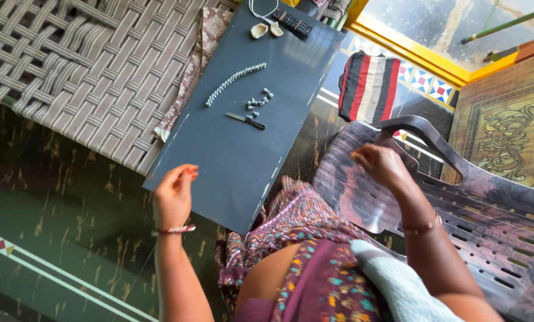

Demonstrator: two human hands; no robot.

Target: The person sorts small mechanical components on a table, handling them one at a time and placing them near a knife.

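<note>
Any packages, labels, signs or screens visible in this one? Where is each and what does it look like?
No packages, signs or screens show.
Nearest thing to a labelled item: a remote control, at the far end of the dark grey board, long, black, with small coloured buttons; any print is too small to tell.

Remote control (292, 22) cut off by top edge. Small pieces (256, 101) on board too tiny to identify. Right hand (381, 166) blurred.

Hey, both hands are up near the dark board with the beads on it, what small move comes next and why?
Probably reach the left hand forward to the loose beads beside the finished bead row; its fingers look pinched, as if around a thread too thin to see, and the right hand is raised apart.
</note>
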